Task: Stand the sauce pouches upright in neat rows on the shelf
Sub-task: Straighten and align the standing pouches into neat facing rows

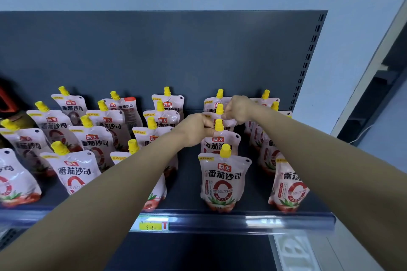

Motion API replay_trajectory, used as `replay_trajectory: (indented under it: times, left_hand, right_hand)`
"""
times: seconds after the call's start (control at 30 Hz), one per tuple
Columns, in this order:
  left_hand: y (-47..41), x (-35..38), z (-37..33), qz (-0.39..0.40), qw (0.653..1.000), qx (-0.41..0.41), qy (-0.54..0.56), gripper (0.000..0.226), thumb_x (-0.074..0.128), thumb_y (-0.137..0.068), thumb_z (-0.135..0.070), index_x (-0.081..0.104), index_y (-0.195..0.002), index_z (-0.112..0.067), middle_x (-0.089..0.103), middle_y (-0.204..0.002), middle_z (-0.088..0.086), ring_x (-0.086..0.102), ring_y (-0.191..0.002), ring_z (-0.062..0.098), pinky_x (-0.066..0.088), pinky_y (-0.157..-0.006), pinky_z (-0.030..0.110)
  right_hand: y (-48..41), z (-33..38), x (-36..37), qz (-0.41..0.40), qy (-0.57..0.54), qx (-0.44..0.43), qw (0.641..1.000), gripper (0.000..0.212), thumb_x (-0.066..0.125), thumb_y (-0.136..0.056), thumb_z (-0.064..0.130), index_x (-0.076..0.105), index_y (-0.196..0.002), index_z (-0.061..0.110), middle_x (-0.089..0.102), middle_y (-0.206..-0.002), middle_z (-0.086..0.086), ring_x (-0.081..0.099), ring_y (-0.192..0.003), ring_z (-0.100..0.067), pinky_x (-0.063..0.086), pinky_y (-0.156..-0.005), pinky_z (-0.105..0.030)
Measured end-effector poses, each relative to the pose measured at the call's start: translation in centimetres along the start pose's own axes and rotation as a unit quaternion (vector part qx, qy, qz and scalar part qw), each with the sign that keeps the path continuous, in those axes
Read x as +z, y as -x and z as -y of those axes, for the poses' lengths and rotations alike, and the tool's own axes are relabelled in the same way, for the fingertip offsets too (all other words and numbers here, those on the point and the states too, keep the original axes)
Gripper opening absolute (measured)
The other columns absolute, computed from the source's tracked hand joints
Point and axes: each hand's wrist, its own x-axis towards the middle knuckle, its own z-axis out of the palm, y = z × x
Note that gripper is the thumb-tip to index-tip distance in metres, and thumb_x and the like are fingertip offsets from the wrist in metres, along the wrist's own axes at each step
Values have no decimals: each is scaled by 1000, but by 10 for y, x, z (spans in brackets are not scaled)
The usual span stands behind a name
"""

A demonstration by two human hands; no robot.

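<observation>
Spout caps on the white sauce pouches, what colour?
Yellow; the plastic spout caps show best in the head view.

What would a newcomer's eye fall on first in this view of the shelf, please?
Two bare arms reach in from below; the left hand and right hand meet mid-shelf, fingers curled at the tops of the second pouch and third pouch in one column. White pouches with bright yellow caps stand in rows across the dark shelf, those at left leaning. A yellow price tag sits on the front rail.
</observation>
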Motion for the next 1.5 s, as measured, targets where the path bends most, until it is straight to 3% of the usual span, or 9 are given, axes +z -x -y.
replay_trajectory:
  times: [0.2, 0.4, 0.57, 0.77, 0.87, 1.0, 1.17, 1.33, 1.5]
  left_hand:
    - [-1, 1, -3, -2, 1000, -16, -6, 20, 60, -88, -19, 65, -69, -12, 49, -65, -8, 46, -72, 12, 35, -61, 17]
    - [-1, 4, -2, -16, 1000, -11, 12, 20, 60, -87, -18, 70, -81, -1, 60, -82, -2, 57, -102, 23, 33, -82, 18]
    - [-2, 2, -2, -4, 1000, -10, -7, 28, 59, -88, -14, 60, -61, -8, 46, -60, -8, 44, -69, 13, 38, -72, 24]
    - [-1, 1, -3, 4, 1000, -14, -23, 46, 55, -90, -11, 45, -47, -23, 40, -56, -7, 39, -60, 7, 33, -70, 23]
    - [4, 0, -7, 3, 999, -19, -34, 38, 53, -91, -10, 50, -53, -11, 47, -60, -1, 45, -71, 21, 36, -63, 22]
    - [6, -10, -10, -5, 999, -10, -51, 16, 52, -90, -3, 67, -95, -4, 66, -111, 11, 57, -110, 24, 44, -97, 31]
    - [15, -26, -36, -76, 996, 46, -10, 13, 58, -89, -18, 66, -93, -9, 69, -93, 7, 61, -86, 18, 46, -79, 29]
    - [39, -22, -58, 125, 991, 46, -19, 33, 64, -78, -47, 71, -91, -18, 68, -86, -19, 60, -82, -13, 47, -82, 18]
    - [44, -5, -62, 164, 985, 27, -41, 20, 74, -73, -37, 72, -87, -24, 72, -94, -7, 64, -91, 8, 48, -83, 22]
  right_hand:
    - [-4, 0, -2, 21, -40, -10, 999, 35, 61, -91, 22, 63, -117, -1, 67, -115, -20, 56, -79, -22, 41, -53, -20]
    - [9, -2, -31, 9, -41, -15, 999, 30, 57, -90, 18, 68, -105, -5, 72, -106, -19, 61, -72, -23, 49, -63, -26]
    - [37, 1, -32, 183, 23, -41, 982, 30, 68, -84, 16, 66, -113, 6, 68, -85, -2, 65, -70, -12, 55, -67, -24]
    - [41, -6, -12, 175, 3, -50, 983, 32, 54, -94, 7, 57, -125, 5, 72, -106, -20, 66, -81, -16, 51, -67, -17]
    - [44, -7, -13, 172, -7, -49, 984, 33, 51, -95, 5, 56, -128, 6, 71, -108, -21, 70, -90, -20, 54, -77, -26]
    - [53, -17, -30, 118, -32, -59, 991, 29, 50, -92, 1, 65, -116, 7, 69, -84, -2, 65, -71, -8, 52, -66, -20]
    - [68, -40, -58, 64, -14, -65, 996, 25, 54, -88, 1, 70, -107, 9, 66, -74, 9, 64, -56, 4, 49, -55, -14]
    - [87, -49, -62, 175, -11, -37, 984, 19, 69, -85, 25, 70, -100, 13, 72, -85, 3, 71, -68, -3, 56, -67, -19]
    - [106, -53, -54, 295, 62, -18, 953, 34, 69, -84, 28, 64, -116, 18, 67, -98, 5, 64, -89, -13, 53, -85, -27]
